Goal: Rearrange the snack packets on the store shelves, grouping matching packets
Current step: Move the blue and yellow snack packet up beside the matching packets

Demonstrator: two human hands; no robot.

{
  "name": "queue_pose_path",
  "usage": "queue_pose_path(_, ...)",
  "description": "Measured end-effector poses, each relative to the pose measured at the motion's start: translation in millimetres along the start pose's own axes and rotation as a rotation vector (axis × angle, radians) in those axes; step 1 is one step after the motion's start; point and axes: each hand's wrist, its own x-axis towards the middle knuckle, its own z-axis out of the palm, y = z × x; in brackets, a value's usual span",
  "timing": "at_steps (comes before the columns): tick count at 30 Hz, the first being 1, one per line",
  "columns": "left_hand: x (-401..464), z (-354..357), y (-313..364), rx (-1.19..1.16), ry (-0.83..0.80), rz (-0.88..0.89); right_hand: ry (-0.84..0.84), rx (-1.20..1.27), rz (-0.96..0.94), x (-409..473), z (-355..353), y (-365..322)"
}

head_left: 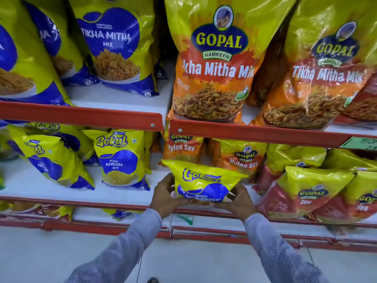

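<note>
Two grey sleeves (pixel 130 248) reach up from the bottom of the view toward the shelves. Biggest of all are the orange and yellow Gopal bags (pixel 214 64) of Tikha Mitha Mix standing on the upper shelf (pixel 81 114) at right, with tall yellow and blue Tikha Mitha bags (pixel 116 48) to their left. On the middle shelf (pixel 51 190) below, an upright Gokul Nylon Sev packet (pixel 122 158) stands left of centre beside a tilted one of the same kind, orange Gopal Nylon Sev packets (pixel 240 156) sit behind the hands, and red and yellow Gopal Sev packets (pixel 304 193) lean at right. In front of the orange packets, at the middle shelf's front edge, a small yellow and blue Gokul packet (pixel 202 180) is held off the shelf. Its lower corners are gripped from both sides: the left hand (pixel 165 198) has its fingers closed on the packet's left edge, and the right hand (pixel 238 200) clamps the right edge. A green price tag (pixel 359 142) hangs on the upper shelf's red rail at far right.
</note>
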Motion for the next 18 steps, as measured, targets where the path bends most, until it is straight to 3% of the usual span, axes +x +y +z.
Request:
queue_pose_path(9,-33,-50,135,-0.192,0.149,0.367,0.005,0.157,-0.402,-55,-33,-155)
queue_pose_path(13,-30,-69,185,-0.218,0.181,0.447,-0.032,0.204,-0.496,-59,-35,-210)
queue_pose_path(18,-35,-93,200,-0.237,0.238,0.465,-0.043,0.246,-0.537,-56,-14,-240)
